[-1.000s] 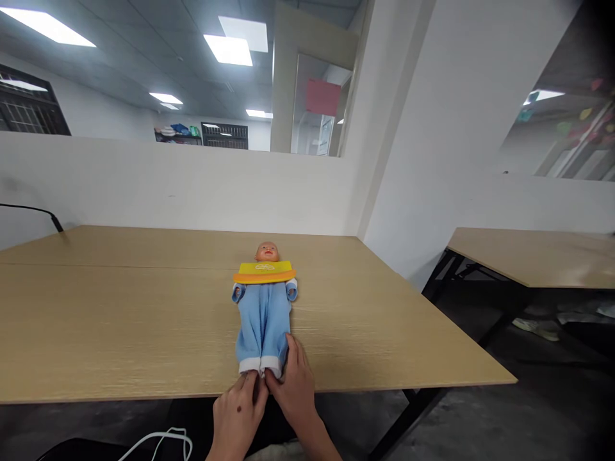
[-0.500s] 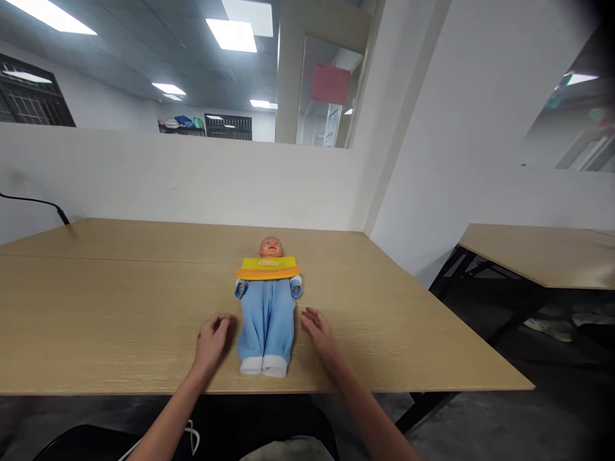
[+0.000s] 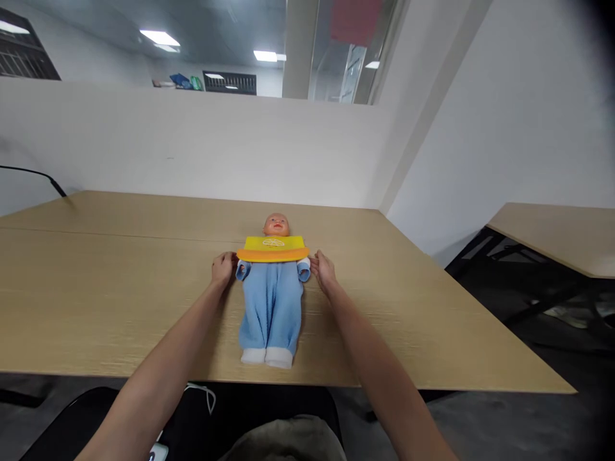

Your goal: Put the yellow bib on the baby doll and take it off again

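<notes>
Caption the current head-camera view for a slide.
Left hand and right hand flank the yellow bib across a blue-clad doll lying face-up on a table.

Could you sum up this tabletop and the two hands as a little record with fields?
Doll: lies face up on the table
Clothes: blue, white at the ankles
Yellow bib: across the doll's chest, orange lower rim
Left hand: beside the bib's left end
Right hand: beside the bib's right end
Grip: too small to tell for either hand
</notes>
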The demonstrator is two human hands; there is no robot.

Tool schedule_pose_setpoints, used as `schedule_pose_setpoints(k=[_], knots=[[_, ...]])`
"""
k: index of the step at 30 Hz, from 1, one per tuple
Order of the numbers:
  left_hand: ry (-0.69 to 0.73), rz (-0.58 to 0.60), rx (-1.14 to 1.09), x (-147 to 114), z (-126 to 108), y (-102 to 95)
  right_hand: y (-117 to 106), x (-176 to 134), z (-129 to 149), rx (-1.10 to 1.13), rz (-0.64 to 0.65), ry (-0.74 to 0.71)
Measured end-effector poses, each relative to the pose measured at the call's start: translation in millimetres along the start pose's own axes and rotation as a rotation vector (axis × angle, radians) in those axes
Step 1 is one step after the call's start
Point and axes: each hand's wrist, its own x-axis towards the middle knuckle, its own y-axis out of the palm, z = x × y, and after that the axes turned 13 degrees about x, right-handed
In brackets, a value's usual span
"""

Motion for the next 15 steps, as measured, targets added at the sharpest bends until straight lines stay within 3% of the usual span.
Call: schedule_pose_setpoints(k=[4,8,11,15], knots=[[-0.065,0.042,-0.041,21,-10,10.4,10,26,3,0.014,-0.022,0.03],[-0.248,0.257,-0.246,38,-28,24.5,21,49,7,-0.019,-0.003,0.106],[-0.315,0.413,-0.287,53,-37,34.4,30,64,7,-0.049,0.084,0.183],[-0.338,0.505,-0.291,79,-39,43.4,42,79,8,-0.085,0.206,0.256]])
